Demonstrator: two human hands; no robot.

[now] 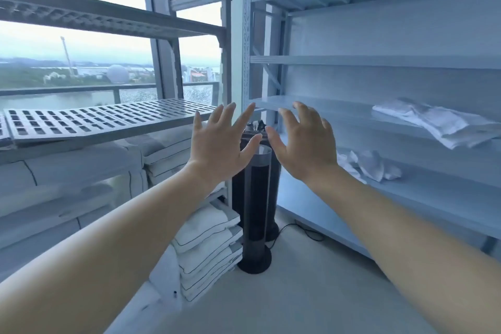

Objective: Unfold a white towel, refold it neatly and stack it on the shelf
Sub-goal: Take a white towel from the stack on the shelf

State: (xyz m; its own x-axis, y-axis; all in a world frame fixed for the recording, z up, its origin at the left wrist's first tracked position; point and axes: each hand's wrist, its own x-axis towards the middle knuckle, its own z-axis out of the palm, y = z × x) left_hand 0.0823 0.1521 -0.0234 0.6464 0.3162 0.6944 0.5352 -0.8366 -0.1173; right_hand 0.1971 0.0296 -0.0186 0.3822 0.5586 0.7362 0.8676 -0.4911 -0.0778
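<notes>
1. Head view, nearest field: I see both bare forearms extended forward, backs of the hands toward the camera.
2. Left hand [221,149]: fingers spread wide, palm forward, holding nothing.
3. Right hand [305,146]: fingers spread and slightly curled, holding nothing. The two hands are near each other, thumbs apart.
4. Lower left, beside the left forearm: a stack of white folded cushions with dark piping [210,249] rests on the floor.
5. Between and behind the hands: a black cylindrical tower fan on a round base [256,214] stands upright on the pale floor, with a second similar unit just behind it; a thin black cable [306,233] runs along the floor beside them.
6. Right side: a pale grey metal shelving unit [379,62]. A white towel, loosely folded [439,122], lies on a middle shelf, well apart from both hands.
7. One shelf lower: a crumpled white cloth [371,164] lies just beyond the right wrist.
8. Left side: a grey slotted plastic shelf panel [108,122] sits in front of a large window.
</notes>
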